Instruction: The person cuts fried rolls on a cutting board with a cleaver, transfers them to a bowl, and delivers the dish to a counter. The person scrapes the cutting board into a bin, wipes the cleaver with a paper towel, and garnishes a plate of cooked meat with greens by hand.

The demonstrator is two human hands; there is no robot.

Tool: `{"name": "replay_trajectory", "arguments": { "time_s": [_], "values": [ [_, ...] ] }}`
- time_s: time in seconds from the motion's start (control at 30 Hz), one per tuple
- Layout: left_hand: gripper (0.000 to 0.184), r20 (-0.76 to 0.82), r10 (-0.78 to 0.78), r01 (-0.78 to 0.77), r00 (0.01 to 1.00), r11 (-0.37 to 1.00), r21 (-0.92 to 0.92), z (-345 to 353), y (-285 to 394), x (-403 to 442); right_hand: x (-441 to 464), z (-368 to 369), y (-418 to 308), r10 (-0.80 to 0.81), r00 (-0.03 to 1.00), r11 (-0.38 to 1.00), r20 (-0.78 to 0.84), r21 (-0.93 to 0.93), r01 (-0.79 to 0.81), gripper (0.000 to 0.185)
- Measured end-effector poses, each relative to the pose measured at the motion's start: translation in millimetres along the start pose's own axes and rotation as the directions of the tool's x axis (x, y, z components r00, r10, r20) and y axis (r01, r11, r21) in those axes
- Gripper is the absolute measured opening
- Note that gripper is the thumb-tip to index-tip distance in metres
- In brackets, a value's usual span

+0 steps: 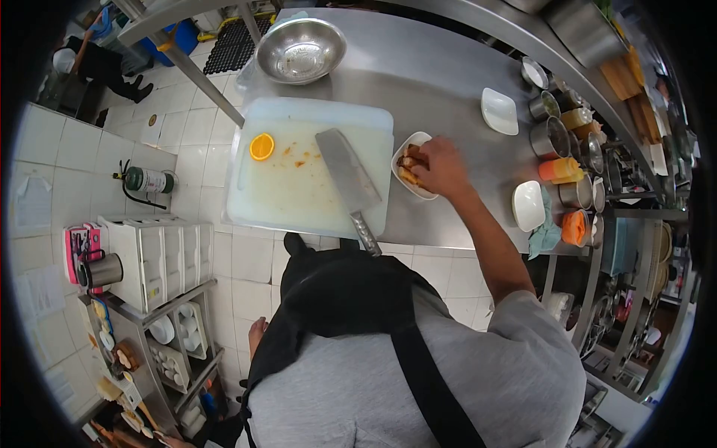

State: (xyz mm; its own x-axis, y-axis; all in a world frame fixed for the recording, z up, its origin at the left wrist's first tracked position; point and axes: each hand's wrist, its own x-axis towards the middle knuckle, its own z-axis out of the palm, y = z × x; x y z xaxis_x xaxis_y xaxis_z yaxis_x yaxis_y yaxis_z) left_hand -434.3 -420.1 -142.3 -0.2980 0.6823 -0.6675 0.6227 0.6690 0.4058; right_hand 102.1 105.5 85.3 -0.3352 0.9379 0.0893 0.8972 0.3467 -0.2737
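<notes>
My right hand (441, 168) reaches into a small white dish (423, 137) on the steel counter. Its fingers are bent down and closed on browned food pieces (408, 166), partly hidden beneath them. Low at my side, my left hand (258, 333) hangs beside the black apron, loosely open, partly hidden, with nothing visible in it. A wide cleaver (348, 168) lies across the white cutting board (299, 213), its handle over the near edge. On the same board are an orange half (261, 147), cut face up, and scattered brown crumbs (300, 163).
A steel bowl (301, 51) stands behind the board. Two white dishes (500, 111) (529, 206), a green cloth (544, 228), sauce bottles (559, 170) and several metal pots (549, 138) line the right side. A metal post (196, 78) rises at left. Another person (104, 67) stands far left.
</notes>
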Motion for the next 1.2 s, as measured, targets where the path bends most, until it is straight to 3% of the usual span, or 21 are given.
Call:
{"name": "replay_trajectory", "arguments": {
  "time_s": [0.1,0.2,0.3,0.4,0.63,0.83,0.9,0.97,1.0,1.2],
  "values": [
    [0.036,-0.226,0.064,-0.107,0.972,0.978,-0.182,14.1,9.3,-0.2,8.7,-1.9,35.6,0.081,0.99,0.995,-0.115,0.059,-0.075,0.028],
    [0.039,-0.124,0.078,-0.08,0.989,0.997,-0.008,1.4,21.1,-1.4,11.1,-14.8,54.7,0.095,0.992,0.996,0.083,-0.007,-0.094,0.03],
    [0.041,-0.062,-0.072,0.049,0.995,0.951,-0.305,17.4,-12.2,7.3,13.9,-12.9,58.1,0.06,0.962,0.997,0.266,0.021,-0.068,0.033],
    [0.041,-0.012,-0.195,0.167,0.981,0.868,-0.468,22.9,-18.8,10.7,16.3,-16.1,52.5,0.067,0.958,0.998,0.28,-0.011,-0.066,0.041],
    [0.041,0.034,-0.305,0.284,0.952,0.832,-0.477,25.6,-12.5,8.1,18.9,-1.4,66.9,0.047,0.975,0.998,0.216,-0.042,-0.039,0.03],
    [0.041,0.12,-0.438,0.415,0.891,0.679,-0.606,21.5,-6.2,10.1,19.9,-2.9,63.6,0.042,0.985,0.998,0.17,-0.063,-0.032,0.027],
    [0.041,0.094,-0.401,0.382,0.911,0.739,-0.554,21.4,-7.7,10.3,21.3,-1.7,62.9,0.041,0.986,0.995,0.159,-0.094,-0.026,0.025],
    [0.041,-0.061,-0.13,0.114,0.99,0.97,-0.216,23.2,-17.3,4.9,25.5,4.5,68.7,0.063,0.985,0.995,0.158,-0.086,-0.05,0.024],
    [0.04,-0.094,0.03,-0.032,0.995,0.999,-0.018,21.7,-15.8,2.7,26.7,4.3,69.2,0.075,0.985,0.995,0.157,-0.083,-0.063,0.024],
    [0.04,-0.072,0.01,-0.013,0.997,0.999,-0.045,20.7,-19.8,3.3,21.0,-6.8,72.1,0.27,0.94,0.927,0.209,0.208,-0.313,0.028]
  ]
}}
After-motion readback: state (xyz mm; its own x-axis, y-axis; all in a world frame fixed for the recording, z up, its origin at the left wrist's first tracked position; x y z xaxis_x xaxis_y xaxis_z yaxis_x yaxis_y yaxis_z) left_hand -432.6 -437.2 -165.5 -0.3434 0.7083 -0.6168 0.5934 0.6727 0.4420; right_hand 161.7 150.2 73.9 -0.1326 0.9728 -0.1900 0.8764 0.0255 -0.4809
